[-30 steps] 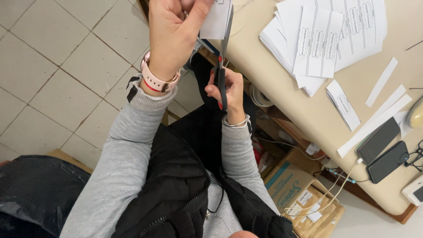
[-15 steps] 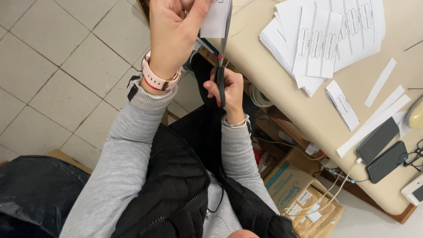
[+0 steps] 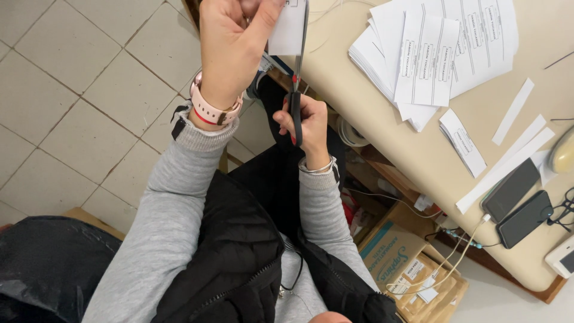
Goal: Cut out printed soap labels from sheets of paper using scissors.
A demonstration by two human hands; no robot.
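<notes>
Little has shifted since the earlier frame; left hand [image 3: 230,45] still pinches a white paper slip [image 3: 286,27] at the top edge; right hand [image 3: 308,122] stays closed on black scissors [image 3: 297,90], blades against the slip, beside the beige table [image 3: 478,119].

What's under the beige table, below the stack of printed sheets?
Under the table, a wooden shelf holds white cable; cardboard boxes sit on the floor. Farther back is hidden by the tabletop.
</notes>
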